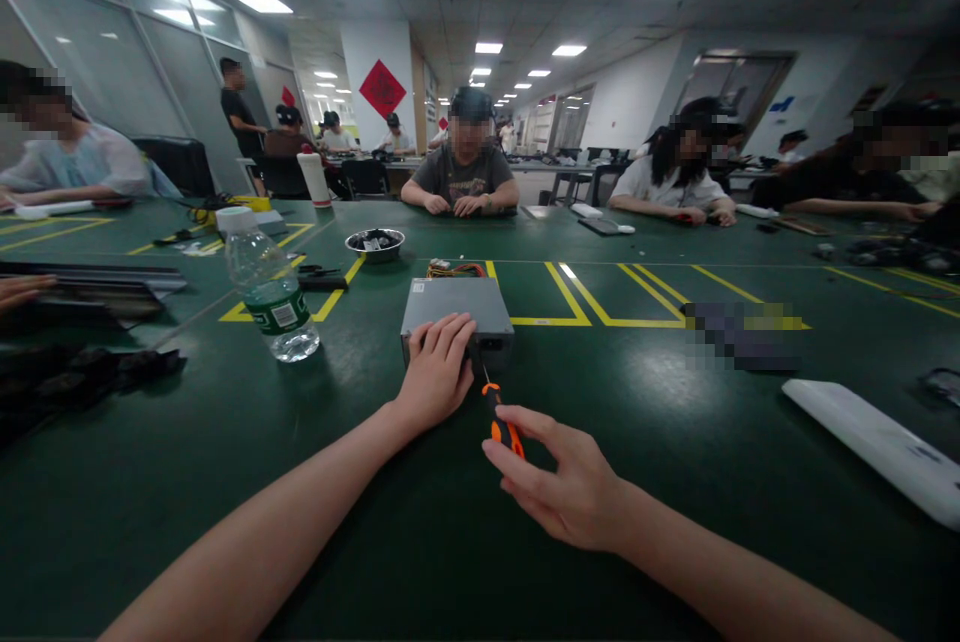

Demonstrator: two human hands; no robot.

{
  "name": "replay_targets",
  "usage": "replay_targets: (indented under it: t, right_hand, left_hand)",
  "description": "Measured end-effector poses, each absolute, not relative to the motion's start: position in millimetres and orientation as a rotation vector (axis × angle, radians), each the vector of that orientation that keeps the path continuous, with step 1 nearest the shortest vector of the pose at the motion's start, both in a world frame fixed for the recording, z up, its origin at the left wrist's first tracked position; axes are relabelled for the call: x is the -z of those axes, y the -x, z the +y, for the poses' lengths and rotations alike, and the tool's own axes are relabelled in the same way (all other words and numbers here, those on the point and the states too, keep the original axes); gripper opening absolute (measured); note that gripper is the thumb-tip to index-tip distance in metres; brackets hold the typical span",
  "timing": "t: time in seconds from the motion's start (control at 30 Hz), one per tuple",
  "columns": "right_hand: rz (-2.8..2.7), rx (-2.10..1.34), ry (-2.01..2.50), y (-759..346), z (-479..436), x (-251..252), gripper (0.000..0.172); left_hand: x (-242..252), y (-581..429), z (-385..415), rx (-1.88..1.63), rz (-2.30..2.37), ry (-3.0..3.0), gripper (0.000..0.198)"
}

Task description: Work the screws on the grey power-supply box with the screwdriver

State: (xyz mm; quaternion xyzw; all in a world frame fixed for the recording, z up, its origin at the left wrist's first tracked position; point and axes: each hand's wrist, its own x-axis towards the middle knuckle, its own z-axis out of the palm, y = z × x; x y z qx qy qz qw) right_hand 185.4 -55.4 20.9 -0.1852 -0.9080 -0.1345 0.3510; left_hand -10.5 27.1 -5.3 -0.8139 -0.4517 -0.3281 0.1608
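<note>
A grey metal power supply box [457, 307] lies on the green table [375, 482], with coloured wires [455, 269] sticking out of its far end. My left hand [436, 370] rests on the box's near left corner, fingers curled over the edge and pressing it down. My right hand [559, 482] pinches a small orange-and-black screwdriver [501, 422] between thumb and fingers. The screwdriver's thin tip points at the box's near face, by the right corner.
A plastic water bottle [270, 292] stands left of the box. A metal bowl [375, 243] with small parts sits behind it. A white flat part [874, 442] lies at the right. Black items [82, 372] lie at the left. Several other people sit around the table.
</note>
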Motion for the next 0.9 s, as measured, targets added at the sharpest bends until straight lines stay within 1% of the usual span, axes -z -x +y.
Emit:
replay_targets:
  t: [0.1,0.17,0.33,0.4,0.53,0.6,0.7,0.83,0.9]
  right_hand:
    - [-2.29,0.343,0.486,-185.0,-54.3,-18.7,0.022]
    - [-2.264,0.301,0.493,-185.4,-53.4,-15.9,0.022]
    - [-2.289,0.117,0.516,-187.9,-52.5,-13.3,0.034]
    - [-2.33,0.11,0.515,-188.2,-53.0,-15.8,0.035]
    - [-2.325,0.342,0.53,-187.0,-53.0,-20.6,0.024]
    - [-2.285,0.398,0.557,-186.6,-51.7,-20.0,0.024]
    - [-2.227,0.365,0.575,-187.4,-49.3,-16.9,0.027]
    - [-2.254,0.339,0.562,-189.8,-48.7,-17.4,0.016]
    - [-2.287,0.368,0.554,-190.7,-49.9,-20.0,0.017]
  left_hand:
    - [5.1,10.2,27.5,0.943,-1.294,2.323,0.048]
    - [4.8,10.1,27.7,0.942,-1.297,2.32,0.047]
    - [3.4,10.5,26.7,0.932,-1.293,2.332,0.048]
    - [2.9,10.6,26.1,0.931,-1.287,2.334,0.048]
    - [3.0,10.6,25.9,0.926,-1.285,2.328,0.047]
    - [3.5,10.5,26.3,0.925,-1.29,2.323,0.047]
    - [4.8,10.3,27.5,0.931,-1.297,2.313,0.047]
    - [6.3,10.1,28.7,0.938,-1.301,2.318,0.048]
    - [6.4,10.2,28.7,0.938,-1.301,2.325,0.048]
